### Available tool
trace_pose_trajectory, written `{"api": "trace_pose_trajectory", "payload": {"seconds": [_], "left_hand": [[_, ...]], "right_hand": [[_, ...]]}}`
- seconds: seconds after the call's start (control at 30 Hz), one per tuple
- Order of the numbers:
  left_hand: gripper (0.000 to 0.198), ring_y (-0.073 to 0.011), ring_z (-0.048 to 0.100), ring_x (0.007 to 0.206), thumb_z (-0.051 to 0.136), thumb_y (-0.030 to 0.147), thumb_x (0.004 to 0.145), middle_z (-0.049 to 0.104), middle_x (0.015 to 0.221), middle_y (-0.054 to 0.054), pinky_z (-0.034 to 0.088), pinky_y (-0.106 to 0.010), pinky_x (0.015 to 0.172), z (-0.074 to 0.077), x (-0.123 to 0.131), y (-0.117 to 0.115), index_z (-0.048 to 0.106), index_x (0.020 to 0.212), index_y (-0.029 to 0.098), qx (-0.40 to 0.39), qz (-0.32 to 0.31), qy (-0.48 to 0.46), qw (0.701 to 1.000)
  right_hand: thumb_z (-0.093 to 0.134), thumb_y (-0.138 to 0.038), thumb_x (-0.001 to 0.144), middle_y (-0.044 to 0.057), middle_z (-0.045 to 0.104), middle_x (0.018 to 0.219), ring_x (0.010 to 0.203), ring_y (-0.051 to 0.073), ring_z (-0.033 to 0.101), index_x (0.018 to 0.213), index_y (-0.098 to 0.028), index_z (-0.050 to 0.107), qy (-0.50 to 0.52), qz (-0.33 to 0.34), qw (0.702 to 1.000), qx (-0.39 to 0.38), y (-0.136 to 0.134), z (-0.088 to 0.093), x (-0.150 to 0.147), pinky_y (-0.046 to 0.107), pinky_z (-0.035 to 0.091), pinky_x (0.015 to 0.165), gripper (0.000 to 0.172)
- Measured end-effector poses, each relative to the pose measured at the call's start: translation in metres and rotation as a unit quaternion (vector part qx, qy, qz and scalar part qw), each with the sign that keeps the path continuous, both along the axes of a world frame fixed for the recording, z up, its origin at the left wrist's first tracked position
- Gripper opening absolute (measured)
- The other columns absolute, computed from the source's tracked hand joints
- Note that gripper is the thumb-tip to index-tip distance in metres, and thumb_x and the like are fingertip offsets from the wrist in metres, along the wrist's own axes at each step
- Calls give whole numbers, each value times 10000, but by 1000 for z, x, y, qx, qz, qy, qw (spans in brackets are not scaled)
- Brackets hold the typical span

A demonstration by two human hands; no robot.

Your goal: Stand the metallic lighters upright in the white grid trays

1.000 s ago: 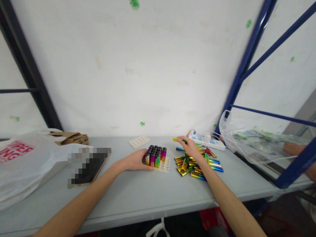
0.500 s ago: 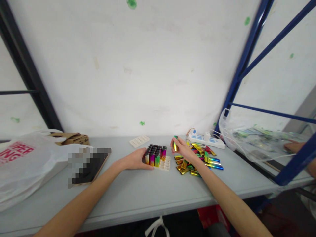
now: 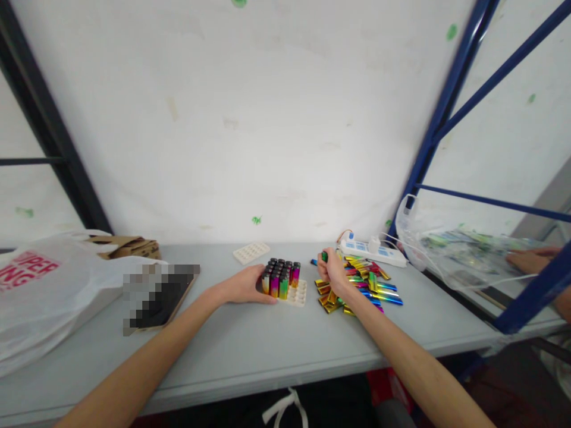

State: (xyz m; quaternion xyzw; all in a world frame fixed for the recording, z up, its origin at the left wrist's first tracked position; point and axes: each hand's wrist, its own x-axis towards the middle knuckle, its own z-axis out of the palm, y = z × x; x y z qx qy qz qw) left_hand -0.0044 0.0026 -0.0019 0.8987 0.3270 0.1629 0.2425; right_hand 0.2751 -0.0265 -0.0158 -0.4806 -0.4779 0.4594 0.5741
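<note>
My left hand (image 3: pixel 244 285) rests on the table with its fingers against the left side of a white tray (image 3: pixel 298 293). Several shiny rainbow-coloured lighters (image 3: pixel 280 277) stand upright in the tray. My right hand (image 3: pixel 332 272) is closed around one lighter (image 3: pixel 323 257), its green end poking out above the fingers. It hovers over the left edge of a loose pile of lighters (image 3: pixel 363 286) lying flat on the grey table (image 3: pixel 250 351).
A spare white tray (image 3: pixel 251 252) lies near the wall. A power strip (image 3: pixel 373 252) sits behind the pile. A white plastic bag (image 3: pixel 42 291), a cardboard box (image 3: pixel 127 246) and a dark flat item (image 3: pixel 156 303) are on the left. Another person's hand (image 3: pixel 530 260) is at far right beside a clear bag (image 3: pixel 450 252).
My right hand picked a lighter from the far side of the pile, carried it left toward the tray, and now holds it in a fist. My left hand stayed put.
</note>
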Motion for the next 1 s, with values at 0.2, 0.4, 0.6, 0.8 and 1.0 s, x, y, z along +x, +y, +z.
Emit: {"api": "trace_pose_trajectory", "payload": {"seconds": [0.2,0.4,0.6,0.8,1.0], "left_hand": [[691,-282,652,1030,803,640,683,698,1145,-74,525,-374,925,0,-1,1,640,1171,178,-5,-3,5,1000],[688,-287,654,1029,806,634,675,702,1120,-81,520,-379,936,1,-1,1,653,1162,173,-1,-4,1,1000],[700,-282,654,1005,806,648,653,711,1065,-69,527,-367,924,1,-1,-1,654,1153,181,-5,-1,-17,1000],[692,-277,657,991,803,639,672,702,1101,-74,528,-375,923,2,-1,-1,647,1158,172,2,-2,-1,1000],[705,-272,660,992,808,639,675,703,1118,-75,529,-356,903,0,-1,0,643,1184,178,-1,-9,-13,1000]], "right_hand": [[400,-514,891,-60,207,479,402,82,161,561,-239,293,-11,4,1000,18,-4,3,-2,233,119,399,443],[354,-603,903,-65,194,445,392,80,136,543,-249,273,-37,23,999,11,-6,7,-9,232,114,389,511],[364,-532,910,-43,254,429,379,93,220,539,-247,289,-93,31,994,40,-9,1,-9,231,163,377,474],[374,-722,924,-63,274,521,427,93,235,723,-197,528,-79,69,992,66,-9,5,-8,228,194,413,582],[484,-631,969,9,554,808,708,149,523,1013,-204,593,-202,70,957,194,-16,13,-6,268,460,656,443]]}}
